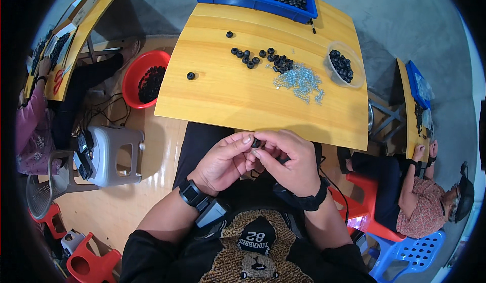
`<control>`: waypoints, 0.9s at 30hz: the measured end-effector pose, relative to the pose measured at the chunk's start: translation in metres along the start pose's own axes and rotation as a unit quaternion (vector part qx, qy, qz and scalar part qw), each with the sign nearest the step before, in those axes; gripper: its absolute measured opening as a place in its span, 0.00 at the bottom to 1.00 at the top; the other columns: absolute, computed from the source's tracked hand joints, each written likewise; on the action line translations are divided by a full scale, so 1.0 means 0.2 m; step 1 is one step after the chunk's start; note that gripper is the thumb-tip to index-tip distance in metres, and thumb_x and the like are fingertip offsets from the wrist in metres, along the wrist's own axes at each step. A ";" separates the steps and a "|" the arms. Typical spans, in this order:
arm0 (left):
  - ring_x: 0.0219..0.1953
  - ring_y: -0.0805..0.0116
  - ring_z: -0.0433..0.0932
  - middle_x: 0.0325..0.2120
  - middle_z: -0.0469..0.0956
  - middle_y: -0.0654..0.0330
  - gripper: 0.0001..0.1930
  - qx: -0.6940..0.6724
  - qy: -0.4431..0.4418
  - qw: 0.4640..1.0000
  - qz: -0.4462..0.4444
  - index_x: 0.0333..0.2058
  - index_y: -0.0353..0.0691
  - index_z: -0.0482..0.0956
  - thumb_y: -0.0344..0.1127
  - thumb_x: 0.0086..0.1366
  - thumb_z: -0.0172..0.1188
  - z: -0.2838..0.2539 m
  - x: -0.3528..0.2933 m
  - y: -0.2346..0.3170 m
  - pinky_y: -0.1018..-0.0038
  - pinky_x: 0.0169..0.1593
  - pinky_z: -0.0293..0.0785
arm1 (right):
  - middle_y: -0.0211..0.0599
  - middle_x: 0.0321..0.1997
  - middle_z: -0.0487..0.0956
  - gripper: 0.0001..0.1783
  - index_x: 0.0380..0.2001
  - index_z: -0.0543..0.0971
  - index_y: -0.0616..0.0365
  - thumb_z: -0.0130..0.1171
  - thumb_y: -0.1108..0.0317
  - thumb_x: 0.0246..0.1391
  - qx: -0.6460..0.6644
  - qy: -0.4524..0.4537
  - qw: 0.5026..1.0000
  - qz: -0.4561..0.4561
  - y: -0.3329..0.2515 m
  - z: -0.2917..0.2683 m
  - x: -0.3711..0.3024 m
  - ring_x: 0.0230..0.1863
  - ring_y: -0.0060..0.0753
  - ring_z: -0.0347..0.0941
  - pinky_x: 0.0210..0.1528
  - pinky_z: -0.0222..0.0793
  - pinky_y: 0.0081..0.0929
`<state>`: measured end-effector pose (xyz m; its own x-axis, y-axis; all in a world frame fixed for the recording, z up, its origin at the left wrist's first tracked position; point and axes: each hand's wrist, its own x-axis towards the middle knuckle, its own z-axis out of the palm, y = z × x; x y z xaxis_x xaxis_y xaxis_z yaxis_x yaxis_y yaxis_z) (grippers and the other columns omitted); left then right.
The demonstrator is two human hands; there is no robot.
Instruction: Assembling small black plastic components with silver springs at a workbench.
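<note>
Both hands' grip (255, 148) pinched on black ring (256, 142), yellow wooden table (228, 95), concrete floor (405, 19).

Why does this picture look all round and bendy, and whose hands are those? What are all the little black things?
The picture comes from a camera worn on a person's head, looking down. Its lens sees very wide, so straight edges look bent. There is no machine here, just a person's two bare hands. The left hand and the right hand meet below the yellow table and pinch one small black ring between their fingertips. On the table lie more loose black rings, a pile of tiny silvery pieces, a clear tub of rings and a blue tray full of them. A red bowl stands on the floor. Other people work at tables nearby.
</note>
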<state>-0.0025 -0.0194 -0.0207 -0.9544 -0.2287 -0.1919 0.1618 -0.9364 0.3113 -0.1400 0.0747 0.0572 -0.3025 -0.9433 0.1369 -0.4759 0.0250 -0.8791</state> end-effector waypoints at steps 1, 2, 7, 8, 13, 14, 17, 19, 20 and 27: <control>0.39 0.73 0.76 0.40 0.77 0.57 0.16 0.000 -0.001 1.000 -0.001 0.46 0.34 0.72 0.40 0.67 0.52 0.00 0.00 0.00 0.79 0.41 0.72 | 0.36 0.25 0.75 0.15 0.40 0.78 0.59 0.62 0.77 0.44 -0.003 0.005 1.000 -0.009 0.02 0.00 0.00 0.25 0.32 0.73 0.28 0.69 0.24; 0.38 0.74 0.76 0.39 0.77 0.57 0.16 0.000 0.002 1.000 -0.006 0.46 0.34 0.73 0.41 0.67 0.52 -0.01 0.00 -0.01 0.79 0.40 0.72 | 0.36 0.25 0.75 0.15 0.40 0.78 0.59 0.62 0.77 0.45 -0.006 0.010 1.000 -0.019 0.03 0.00 0.00 0.24 0.32 0.73 0.28 0.69 0.24; 0.37 0.74 0.76 0.38 0.78 0.58 0.16 0.035 0.042 0.998 -0.019 0.46 0.34 0.73 0.41 0.67 0.52 -0.01 0.02 -0.01 0.79 0.39 0.72 | 0.37 0.25 0.75 0.13 0.38 0.78 0.59 0.62 0.76 0.45 0.018 -0.003 1.000 0.024 0.05 0.00 0.00 0.23 0.31 0.73 0.26 0.68 0.24; 0.37 0.74 0.76 0.38 0.78 0.58 0.16 0.037 0.038 0.998 -0.023 0.46 0.34 0.73 0.41 0.67 0.52 -0.02 0.02 -0.01 0.79 0.39 0.72 | 0.37 0.25 0.75 0.13 0.38 0.78 0.59 0.62 0.76 0.45 -0.004 -0.009 1.000 0.015 0.07 0.00 -0.01 0.22 0.31 0.72 0.25 0.68 0.24; 0.36 0.73 0.76 0.38 0.78 0.58 0.16 0.022 0.051 0.998 -0.027 0.46 0.34 0.73 0.39 0.67 0.53 -0.01 0.03 -0.01 0.79 0.39 0.72 | 0.39 0.26 0.76 0.12 0.38 0.78 0.58 0.60 0.72 0.47 -0.020 -0.004 1.000 0.009 0.07 -0.01 0.00 0.26 0.37 0.73 0.29 0.68 0.29; 0.36 0.73 0.76 0.37 0.78 0.58 0.15 0.030 0.063 0.997 -0.016 0.46 0.34 0.73 0.39 0.67 0.53 -0.01 0.03 -0.01 0.78 0.39 0.72 | 0.39 0.27 0.76 0.12 0.38 0.78 0.58 0.60 0.71 0.48 -0.019 -0.017 0.999 0.021 0.06 -0.02 0.01 0.27 0.38 0.73 0.30 0.68 0.29; 0.36 0.73 0.76 0.37 0.78 0.59 0.14 0.023 0.063 0.998 -0.007 0.46 0.35 0.73 0.38 0.66 0.53 -0.02 0.04 0.00 0.78 0.39 0.72 | 0.40 0.27 0.77 0.12 0.39 0.78 0.57 0.60 0.71 0.48 -0.016 -0.022 0.999 0.030 0.06 -0.02 0.02 0.27 0.39 0.74 0.30 0.68 0.30; 0.36 0.73 0.76 0.36 0.78 0.59 0.14 0.003 0.069 0.998 0.000 0.45 0.35 0.73 0.37 0.66 0.54 -0.03 0.03 0.00 0.78 0.39 0.72 | 0.40 0.27 0.77 0.12 0.39 0.78 0.58 0.60 0.70 0.48 -0.012 -0.015 0.999 0.026 0.07 -0.02 0.02 0.26 0.38 0.74 0.29 0.68 0.30; 0.36 0.73 0.75 0.36 0.77 0.59 0.13 -0.016 0.074 0.997 0.008 0.45 0.36 0.74 0.37 0.65 0.54 -0.03 0.03 0.01 0.78 0.40 0.72 | 0.40 0.27 0.77 0.12 0.38 0.78 0.58 0.60 0.70 0.48 -0.016 0.005 0.998 0.053 0.08 -0.03 0.02 0.25 0.37 0.73 0.28 0.68 0.30; 0.33 0.72 0.72 0.33 0.76 0.60 0.10 -0.022 0.127 0.991 0.018 0.41 0.37 0.74 0.36 0.65 0.55 0.01 0.05 0.05 0.78 0.38 0.71 | 0.44 0.33 0.75 0.13 0.36 0.78 0.64 0.62 0.70 0.46 -0.168 0.058 0.978 0.106 0.28 -0.21 0.05 0.31 0.43 0.74 0.34 0.70 0.31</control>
<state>-0.0100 -0.0302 -0.0181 -0.8545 -0.3160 -0.4122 0.2100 -0.9361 0.2823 -0.2041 0.0805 0.0278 -0.5064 -0.8615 0.0355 -0.6314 0.3425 -0.6957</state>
